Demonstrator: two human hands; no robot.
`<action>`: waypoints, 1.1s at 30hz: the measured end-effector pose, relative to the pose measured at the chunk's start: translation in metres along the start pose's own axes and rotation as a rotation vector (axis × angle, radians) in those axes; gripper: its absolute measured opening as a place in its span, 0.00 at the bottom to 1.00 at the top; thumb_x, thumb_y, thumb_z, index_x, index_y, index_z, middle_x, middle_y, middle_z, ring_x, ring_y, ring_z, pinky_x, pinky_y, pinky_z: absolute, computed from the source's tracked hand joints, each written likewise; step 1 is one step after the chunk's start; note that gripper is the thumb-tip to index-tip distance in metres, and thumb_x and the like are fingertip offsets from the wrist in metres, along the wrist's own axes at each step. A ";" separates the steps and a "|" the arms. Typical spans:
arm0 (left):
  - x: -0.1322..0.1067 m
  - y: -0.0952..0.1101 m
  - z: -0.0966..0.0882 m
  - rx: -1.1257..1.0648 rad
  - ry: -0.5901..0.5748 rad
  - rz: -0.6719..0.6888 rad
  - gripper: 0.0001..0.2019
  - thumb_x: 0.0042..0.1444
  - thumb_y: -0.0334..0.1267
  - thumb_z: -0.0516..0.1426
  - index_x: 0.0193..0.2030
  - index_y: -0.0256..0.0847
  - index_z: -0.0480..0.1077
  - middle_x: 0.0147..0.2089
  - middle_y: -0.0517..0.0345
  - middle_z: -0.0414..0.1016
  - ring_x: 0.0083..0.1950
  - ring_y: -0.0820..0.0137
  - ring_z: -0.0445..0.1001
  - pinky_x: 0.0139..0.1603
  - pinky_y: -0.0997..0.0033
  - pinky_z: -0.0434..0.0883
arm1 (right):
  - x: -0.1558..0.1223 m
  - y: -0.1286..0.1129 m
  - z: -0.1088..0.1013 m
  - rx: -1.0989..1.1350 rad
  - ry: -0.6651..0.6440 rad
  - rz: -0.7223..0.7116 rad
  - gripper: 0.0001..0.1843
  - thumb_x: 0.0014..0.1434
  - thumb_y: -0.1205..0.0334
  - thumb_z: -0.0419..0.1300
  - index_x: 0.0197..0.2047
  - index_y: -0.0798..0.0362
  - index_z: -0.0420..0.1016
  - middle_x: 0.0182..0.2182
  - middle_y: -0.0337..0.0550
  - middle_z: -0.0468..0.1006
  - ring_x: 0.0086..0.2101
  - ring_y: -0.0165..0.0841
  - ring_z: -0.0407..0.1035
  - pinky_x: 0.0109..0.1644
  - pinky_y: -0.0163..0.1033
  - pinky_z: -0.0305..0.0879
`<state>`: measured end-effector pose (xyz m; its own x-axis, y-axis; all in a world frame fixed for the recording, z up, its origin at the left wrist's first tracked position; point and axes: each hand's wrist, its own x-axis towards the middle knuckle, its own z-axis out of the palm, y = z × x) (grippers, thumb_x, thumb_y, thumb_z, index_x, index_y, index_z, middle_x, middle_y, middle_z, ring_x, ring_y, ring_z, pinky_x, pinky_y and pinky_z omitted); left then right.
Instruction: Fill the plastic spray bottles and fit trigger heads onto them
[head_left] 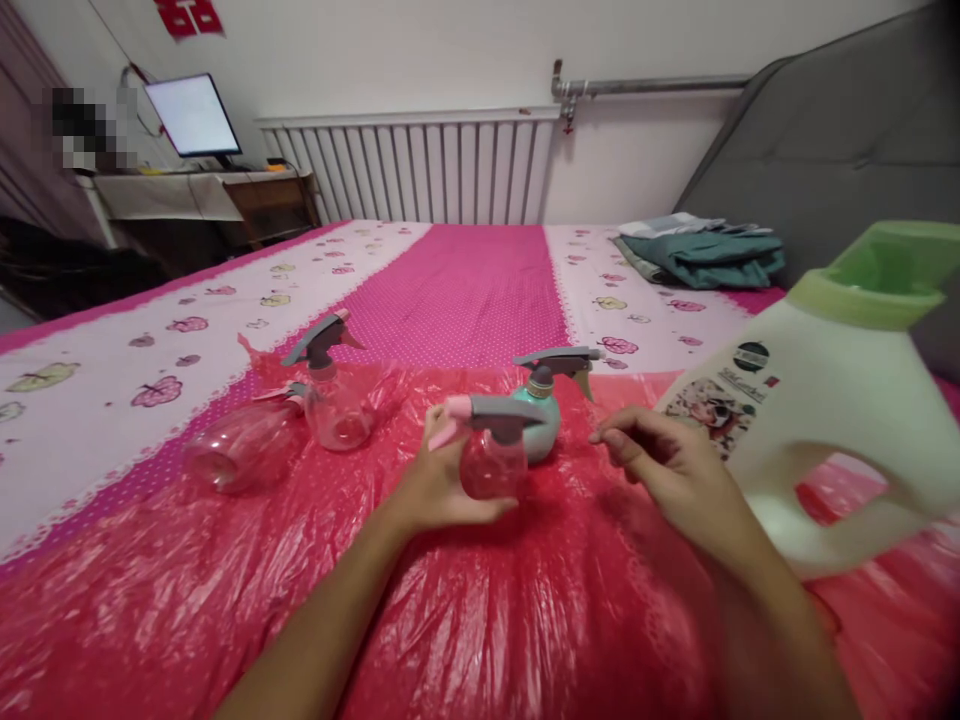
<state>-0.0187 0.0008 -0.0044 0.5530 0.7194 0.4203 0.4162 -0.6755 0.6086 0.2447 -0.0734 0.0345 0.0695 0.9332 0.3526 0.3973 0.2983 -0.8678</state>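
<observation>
My left hand [439,490] is wrapped round a clear spray bottle [491,465] with a grey and pink trigger head, holding it upright. Just behind it stands a mint-green spray bottle [545,430] with a grey trigger, partly hidden. My right hand [667,460] hovers to the right of both bottles, its fingers curled and fingertips close together, with nothing visible in them. Off to the left, another clear spray bottle [337,415] stands upright, and one more clear bottle [244,445] lies on its side against it.
Red plastic sheeting [300,600] covers the near part of a pink patterned bed [480,280]. A large cream jug [810,400] with a green cap stands close at right. Folded clothes [697,255] lie by the grey headboard [840,140]. Against the wall are a radiator [420,165] and a desk with a monitor [195,115].
</observation>
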 end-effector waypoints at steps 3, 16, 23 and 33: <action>-0.001 0.010 -0.003 -0.076 -0.117 0.072 0.29 0.46 0.46 0.71 0.56 0.47 0.73 0.59 0.48 0.74 0.64 0.46 0.72 0.65 0.43 0.73 | -0.002 -0.014 0.014 0.207 -0.051 -0.061 0.07 0.67 0.54 0.65 0.46 0.46 0.81 0.37 0.39 0.79 0.36 0.33 0.73 0.40 0.36 0.71; 0.005 0.001 0.002 -0.187 -0.292 0.107 0.53 0.41 0.58 0.76 0.73 0.48 0.62 0.69 0.38 0.72 0.71 0.39 0.69 0.71 0.32 0.66 | 0.006 0.000 0.048 0.359 -0.198 -0.077 0.23 0.56 0.43 0.75 0.47 0.51 0.84 0.41 0.44 0.81 0.42 0.39 0.75 0.49 0.43 0.73; 0.005 0.002 0.004 -0.231 -0.331 0.114 0.49 0.47 0.56 0.73 0.73 0.42 0.63 0.73 0.36 0.68 0.70 0.40 0.71 0.71 0.35 0.66 | 0.008 0.006 0.050 0.383 -0.217 -0.151 0.27 0.52 0.35 0.76 0.34 0.54 0.83 0.35 0.43 0.77 0.36 0.35 0.72 0.42 0.38 0.68; 0.008 -0.002 0.002 -0.367 -0.403 0.161 0.52 0.46 0.53 0.74 0.76 0.47 0.60 0.78 0.41 0.61 0.76 0.39 0.62 0.77 0.32 0.54 | 0.007 0.006 0.045 0.409 -0.305 -0.126 0.23 0.55 0.39 0.75 0.44 0.49 0.86 0.43 0.43 0.77 0.44 0.38 0.73 0.52 0.42 0.70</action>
<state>-0.0138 0.0072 -0.0034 0.8503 0.4449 0.2811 0.0653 -0.6192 0.7825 0.2060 -0.0558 0.0165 -0.2493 0.8828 0.3982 -0.0082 0.4092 -0.9124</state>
